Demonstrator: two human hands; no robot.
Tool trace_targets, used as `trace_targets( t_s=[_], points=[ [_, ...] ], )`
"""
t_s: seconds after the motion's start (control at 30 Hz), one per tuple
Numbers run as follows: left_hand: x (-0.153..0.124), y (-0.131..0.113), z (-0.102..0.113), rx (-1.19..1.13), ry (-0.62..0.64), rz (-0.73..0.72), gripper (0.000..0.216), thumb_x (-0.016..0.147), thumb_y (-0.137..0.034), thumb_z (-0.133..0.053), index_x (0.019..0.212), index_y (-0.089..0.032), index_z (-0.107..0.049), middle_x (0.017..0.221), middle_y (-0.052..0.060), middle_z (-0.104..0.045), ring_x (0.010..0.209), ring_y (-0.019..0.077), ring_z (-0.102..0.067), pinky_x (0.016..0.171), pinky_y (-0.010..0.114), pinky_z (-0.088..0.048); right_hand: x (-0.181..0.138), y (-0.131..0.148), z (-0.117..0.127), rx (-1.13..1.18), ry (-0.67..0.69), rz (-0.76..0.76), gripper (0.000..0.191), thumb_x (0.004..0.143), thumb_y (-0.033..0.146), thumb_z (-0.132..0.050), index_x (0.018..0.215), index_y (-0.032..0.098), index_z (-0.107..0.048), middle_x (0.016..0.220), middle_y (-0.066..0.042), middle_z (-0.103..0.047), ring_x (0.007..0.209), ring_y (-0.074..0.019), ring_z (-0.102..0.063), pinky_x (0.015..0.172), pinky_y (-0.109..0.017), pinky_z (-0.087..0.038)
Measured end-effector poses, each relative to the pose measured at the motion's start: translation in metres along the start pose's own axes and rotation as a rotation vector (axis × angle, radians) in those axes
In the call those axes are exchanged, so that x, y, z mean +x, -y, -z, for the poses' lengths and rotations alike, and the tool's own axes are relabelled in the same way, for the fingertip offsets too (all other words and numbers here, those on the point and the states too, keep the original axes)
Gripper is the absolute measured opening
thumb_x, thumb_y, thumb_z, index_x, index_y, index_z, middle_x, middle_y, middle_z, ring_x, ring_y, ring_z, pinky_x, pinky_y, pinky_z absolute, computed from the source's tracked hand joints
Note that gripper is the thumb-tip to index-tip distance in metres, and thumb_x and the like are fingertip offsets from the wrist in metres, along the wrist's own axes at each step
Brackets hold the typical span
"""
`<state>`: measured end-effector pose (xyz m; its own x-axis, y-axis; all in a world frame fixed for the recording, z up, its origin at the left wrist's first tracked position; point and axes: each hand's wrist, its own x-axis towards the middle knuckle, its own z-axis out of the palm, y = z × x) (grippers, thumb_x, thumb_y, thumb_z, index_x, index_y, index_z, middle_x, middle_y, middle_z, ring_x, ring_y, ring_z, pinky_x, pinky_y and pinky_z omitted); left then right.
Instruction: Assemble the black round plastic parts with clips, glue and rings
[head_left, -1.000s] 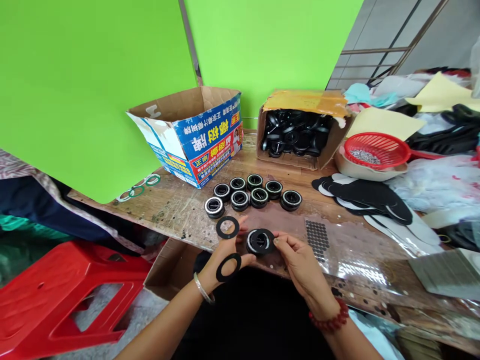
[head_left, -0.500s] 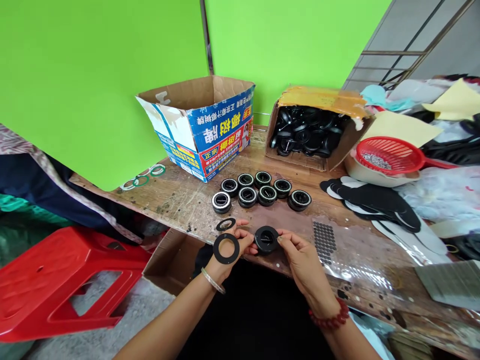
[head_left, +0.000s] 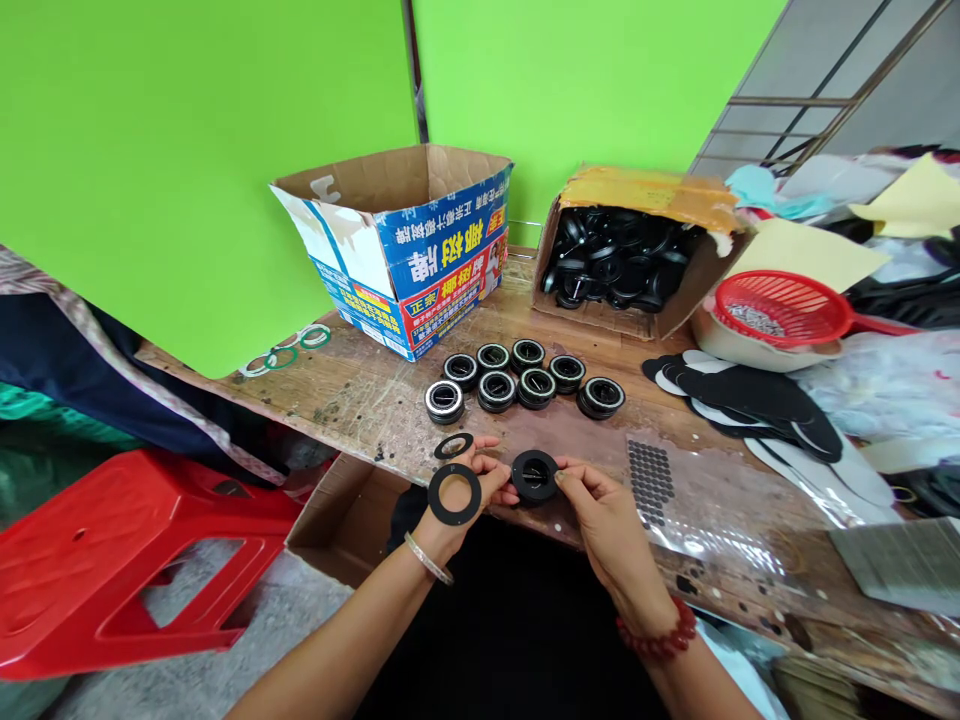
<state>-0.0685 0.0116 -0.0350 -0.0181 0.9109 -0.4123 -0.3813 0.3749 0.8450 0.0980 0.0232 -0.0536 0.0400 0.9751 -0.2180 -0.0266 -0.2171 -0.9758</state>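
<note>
Between my two hands, at the table's front edge, is a round black part [head_left: 535, 494] with a flat black ring on its top. My left hand [head_left: 480, 490] grips its left side with the fingertips. A loose flat black ring [head_left: 454, 517] lies over the back of that hand, and another thin black ring [head_left: 453, 454] sits by its fingers. My right hand [head_left: 600, 505] pinches the part's right edge between thumb and finger. Beyond the hands stand several round black parts [head_left: 496, 391] with pale rings on top.
A blue printed carton [head_left: 442, 265] stands at the back, beside a tipped box [head_left: 645, 190] full of black parts. On the right are a red strainer [head_left: 784, 300], black and white insole shapes [head_left: 765, 405] and a sheet of small dark dots [head_left: 650, 482]. A red stool [head_left: 97, 540] stands left.
The view has shifted very slightly. Both hands keep their hold on the round part, and the rings at my left hand stay in place.
</note>
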Motion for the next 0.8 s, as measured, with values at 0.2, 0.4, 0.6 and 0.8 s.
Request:
trace_targets(
  t_s=[0.2, 0.4, 0.6, 0.8],
  points=[
    [0.001, 0.002, 0.002, 0.013, 0.044, -0.041, 0.051, 0.071, -0.023, -0.075, 0.113, -0.017, -0.046, 0.068, -0.007, -0.063, 0.054, 0.0102, -0.064, 0.061, 0.025, -0.058, -0.001, -0.001, 0.000, -0.064, -0.013, 0.036, 0.030, 0.072, 0.045, -0.072, 0.061, 0.019, -0.066, 0.104, -0.009, -0.070, 0.093, -0.0233, -0.061, 0.086, -0.035, -0.044],
    [0.005, 0.002, 0.002, 0.052, 0.036, -0.042, 0.051, 0.070, -0.023, -0.077, 0.113, -0.017, -0.050, 0.067, -0.007, -0.060, 0.056, 0.0111, -0.064, 0.058, 0.027, -0.059, -0.003, 0.005, -0.001, -0.342, -0.058, 0.279, 0.026, 0.078, 0.040, -0.062, 0.060, 0.021, -0.060, 0.083, -0.006, -0.065, 0.080, -0.0202, -0.057, 0.076, -0.032, -0.042],
    [0.011, -0.001, 0.002, 0.106, 0.057, 0.031, 0.037, 0.071, -0.021, -0.077, 0.104, -0.015, -0.062, 0.062, -0.006, -0.055, 0.056, 0.0108, -0.064, 0.056, 0.025, -0.060, 0.003, 0.016, 0.004, -0.570, 0.042, 0.266, 0.027, 0.076, 0.036, -0.060, 0.056, 0.024, -0.046, 0.051, 0.003, -0.047, 0.051, -0.0131, -0.041, 0.052, -0.027, -0.032],
    [0.022, -0.007, 0.002, 0.162, 0.144, 0.138, 0.024, 0.071, -0.028, -0.080, 0.085, -0.013, -0.069, 0.061, 0.002, -0.066, 0.047, 0.0107, -0.061, 0.046, 0.022, -0.056, 0.025, 0.018, 0.007, -0.276, 0.300, -0.204, 0.034, 0.074, 0.056, -0.062, 0.074, 0.025, -0.047, 0.039, 0.010, -0.049, 0.027, -0.0104, -0.039, 0.030, -0.019, -0.024]
  ],
)
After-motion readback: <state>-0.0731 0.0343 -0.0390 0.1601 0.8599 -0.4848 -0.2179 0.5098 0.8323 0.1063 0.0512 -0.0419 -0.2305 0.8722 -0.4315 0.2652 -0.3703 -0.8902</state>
